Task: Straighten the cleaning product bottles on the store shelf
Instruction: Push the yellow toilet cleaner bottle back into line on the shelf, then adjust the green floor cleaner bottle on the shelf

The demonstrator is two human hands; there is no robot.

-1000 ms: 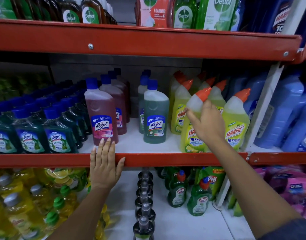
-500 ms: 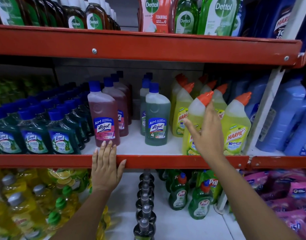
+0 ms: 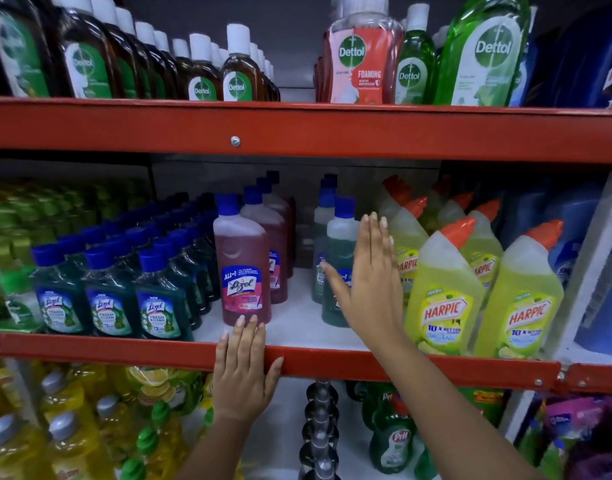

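Note:
On the middle shelf point(image 3: 332, 363) stand yellow-green Harpic bottles point(image 3: 446, 299) with orange caps at the right, a row of dark green Lizol bottles point(image 3: 339, 251) in the centre, and pink Lizol bottles point(image 3: 243, 271) to their left. My right hand point(image 3: 370, 282) is flat with fingers together and thumb apart, held between the front green Lizol bottle and the Harpic bottles; it hides most of that green bottle and holds nothing. My left hand point(image 3: 243, 372) lies flat, palm down, on the red shelf edge just below the front pink Lizol bottle.
Small blue-capped green Lizol bottles point(image 3: 107, 303) fill the shelf's left part. Dettol bottles point(image 3: 238, 71) line the upper shelf point(image 3: 297, 129). Below are yellow bottles point(image 3: 72, 427), a row of spray heads point(image 3: 320, 431) and green Pril bottles point(image 3: 391, 441). Blue bottles point(image 3: 574, 237) stand at the far right.
My right hand let go of the front Harpic bottle and moved left to the green Lizol bottle. The view tilted upward. My left hand stayed on the shelf edge.

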